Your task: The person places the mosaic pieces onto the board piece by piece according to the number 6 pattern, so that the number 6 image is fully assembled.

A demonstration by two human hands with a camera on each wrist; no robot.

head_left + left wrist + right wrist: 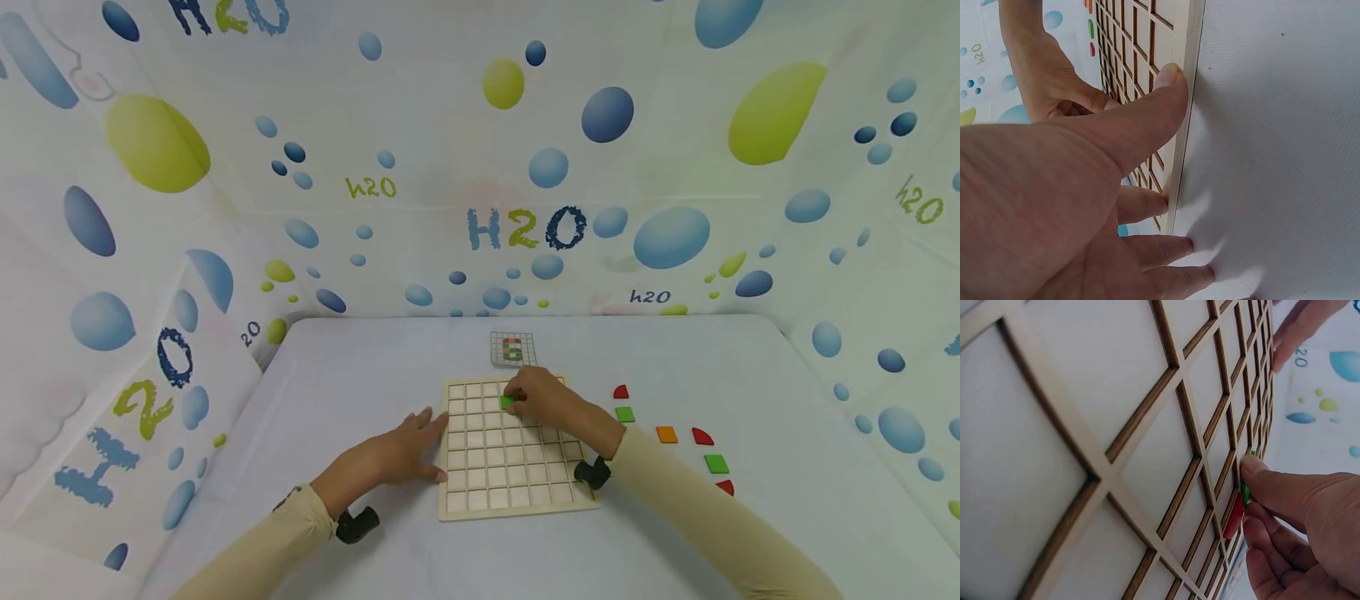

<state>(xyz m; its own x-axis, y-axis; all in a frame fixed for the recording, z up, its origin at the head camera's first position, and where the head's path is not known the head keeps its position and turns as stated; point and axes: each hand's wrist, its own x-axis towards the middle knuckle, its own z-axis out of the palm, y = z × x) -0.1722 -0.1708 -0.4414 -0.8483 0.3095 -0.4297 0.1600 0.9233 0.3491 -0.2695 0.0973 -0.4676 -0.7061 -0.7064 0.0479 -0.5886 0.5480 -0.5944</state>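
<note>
A light wooden grid board (517,512) lies on the table with most of its square cells bare. My right hand (546,398) reaches over its far part and pinches a green square tile (507,402) between thumb and fingers. In the right wrist view, a red piece (1234,515) sits in the grid right beside the green tile (1245,494). At the board's left edge rests my left hand (405,450), fingers spread. Its thumb (1169,78) lies against the rim in the left wrist view, and other fingertips touch the table cloth.
Behind the board lies a small grid card (513,349) with a coloured pattern. To the right are loose pieces: a red quarter-round (621,392), a green square (625,414), an orange square (667,434), another red quarter-round (702,436), a green tile (716,463) and a partly covered red piece (725,486).
</note>
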